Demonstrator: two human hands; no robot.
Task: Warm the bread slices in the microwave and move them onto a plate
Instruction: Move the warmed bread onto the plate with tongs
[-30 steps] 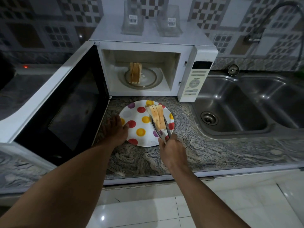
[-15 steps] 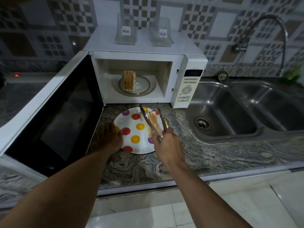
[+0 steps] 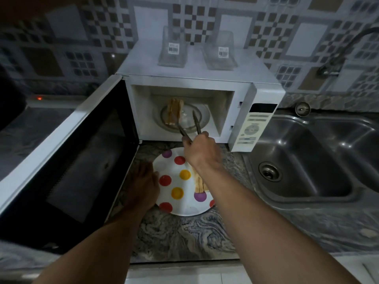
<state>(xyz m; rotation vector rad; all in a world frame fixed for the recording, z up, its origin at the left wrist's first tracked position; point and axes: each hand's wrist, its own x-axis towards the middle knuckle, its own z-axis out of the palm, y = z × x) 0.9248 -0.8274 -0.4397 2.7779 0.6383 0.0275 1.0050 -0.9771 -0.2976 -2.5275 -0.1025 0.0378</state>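
Observation:
The white microwave [image 3: 205, 83] stands with its door [image 3: 67, 160] swung wide to the left. Bread slices [image 3: 174, 113] stand upright on the glass turntable [image 3: 196, 124] inside. My right hand [image 3: 202, 151] grips metal tongs [image 3: 187, 125] whose spread tips reach into the cavity, the left tip beside the bread. On the counter in front lies a white plate with coloured dots [image 3: 180, 181]; bread slices [image 3: 199, 184] lie on it, partly hidden by my right forearm. My left hand [image 3: 143, 185] rests flat against the plate's left rim.
A steel double sink [image 3: 307, 160] lies to the right, with a tap [image 3: 344, 50] above it. Two clear containers [image 3: 174, 50] sit on top of the microwave. The marbled counter [image 3: 184, 238] runs to a front edge near me. A dark hob area [image 3: 30, 124] lies at the left.
My right hand let the slices go on the plate, then carried the empty tongs up and forward into the microwave beside the remaining bread. My left hand stayed at the plate's rim.

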